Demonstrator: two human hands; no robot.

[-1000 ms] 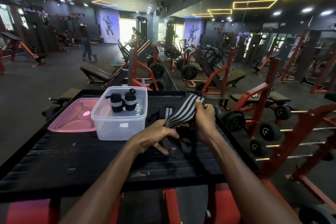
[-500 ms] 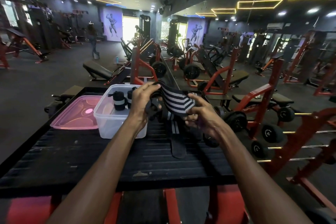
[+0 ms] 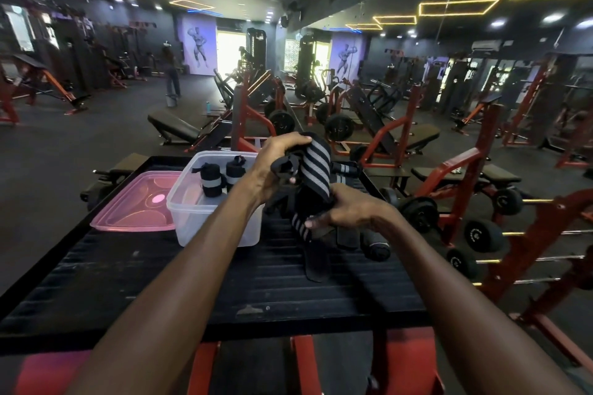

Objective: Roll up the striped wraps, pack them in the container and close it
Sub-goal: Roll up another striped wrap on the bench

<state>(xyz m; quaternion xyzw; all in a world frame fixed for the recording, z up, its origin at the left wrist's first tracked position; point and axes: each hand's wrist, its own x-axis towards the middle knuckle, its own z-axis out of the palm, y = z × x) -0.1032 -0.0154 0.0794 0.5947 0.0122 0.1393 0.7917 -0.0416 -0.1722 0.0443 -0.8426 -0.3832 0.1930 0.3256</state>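
Observation:
A black wrap with grey stripes [image 3: 316, 170] is held up above the black platform [image 3: 224, 285]. My left hand [image 3: 277, 165] grips its top end, where a black loop hangs. My right hand [image 3: 348, 210] holds the wrap lower down, and its tail drops to the platform. A clear plastic container [image 3: 205, 218] stands just left of my hands with two rolled wraps [image 3: 221, 178] upright inside. The pink lid [image 3: 138, 205] lies flat beside the container on its left. More wraps [image 3: 372, 242] lie on the platform under my right hand.
Red and black gym benches and weight plates [image 3: 420, 213] crowd the space behind and to the right of the platform. A person [image 3: 171, 74] stands far off at the left back. Red frame bars [image 3: 301, 362] run below the platform's near edge.
Both hands lifted the striped wrap off the platform. My left hand went up to its top end; my right hand dropped to hold it lower down, so it now hangs nearly upright.

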